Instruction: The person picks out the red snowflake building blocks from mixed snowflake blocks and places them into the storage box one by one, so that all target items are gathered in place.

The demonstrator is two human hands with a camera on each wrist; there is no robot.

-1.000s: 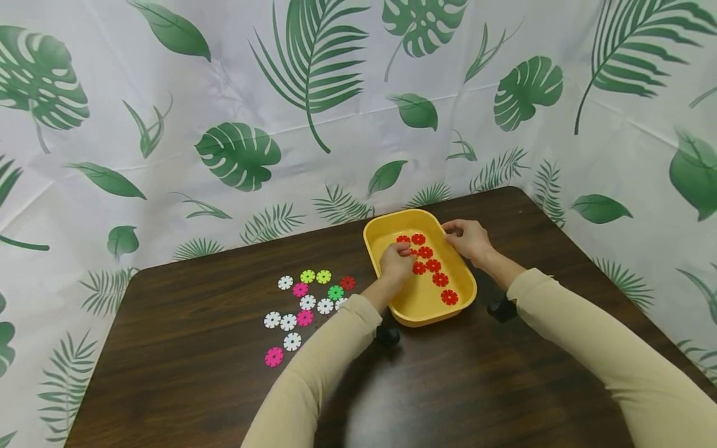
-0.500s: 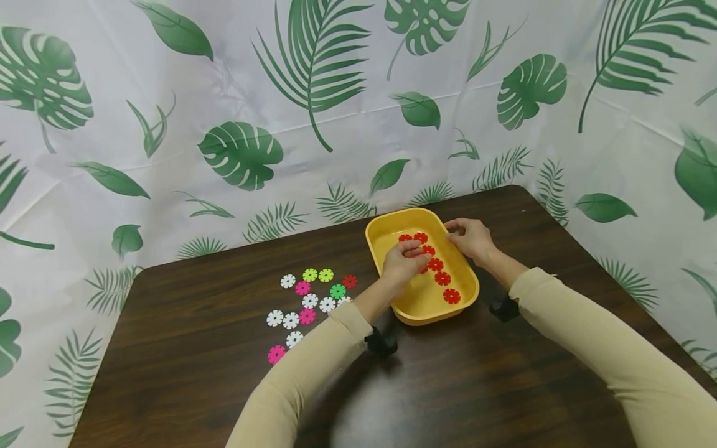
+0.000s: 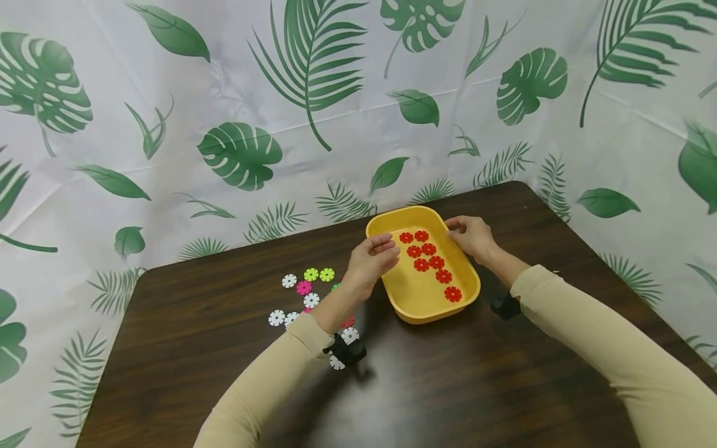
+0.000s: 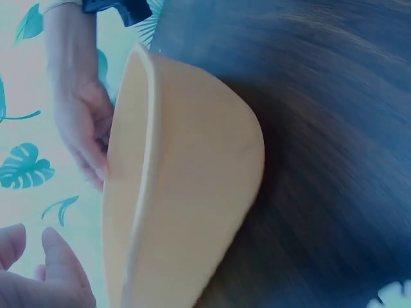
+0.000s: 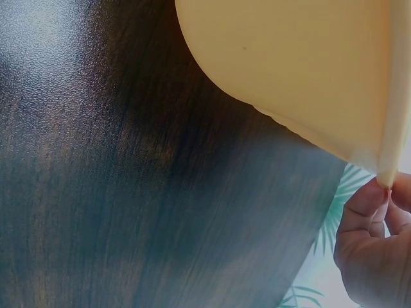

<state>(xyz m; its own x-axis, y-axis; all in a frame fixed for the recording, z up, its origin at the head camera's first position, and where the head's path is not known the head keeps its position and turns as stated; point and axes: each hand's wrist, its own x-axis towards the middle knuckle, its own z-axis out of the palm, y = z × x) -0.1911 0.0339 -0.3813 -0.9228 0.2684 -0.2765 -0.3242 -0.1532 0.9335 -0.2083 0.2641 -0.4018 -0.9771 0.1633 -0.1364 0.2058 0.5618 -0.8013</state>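
A yellow plastic tray stands on the table with several red notched discs lying flat inside. My right hand pinches its right rim; the right wrist view shows finger and thumb of that hand on the rim's edge. Over the tray's left rim is my left hand, fingers extended and apart, nothing visible between them. In the left wrist view the left hand shows near the tray's outer wall. Left of the tray lie loose discs, including white ones, partly hidden by my left arm.
Yellow-green discs and a pink disc are among the loose ones on the dark wooden table. A white leaf-patterned cloth hangs directly behind the table and along its right side.
My left hand has withdrawn leftward from above the red discs to the tray's left rim, its fingers spreading apart. The right hand stays on the rim. The red discs lie uncovered.
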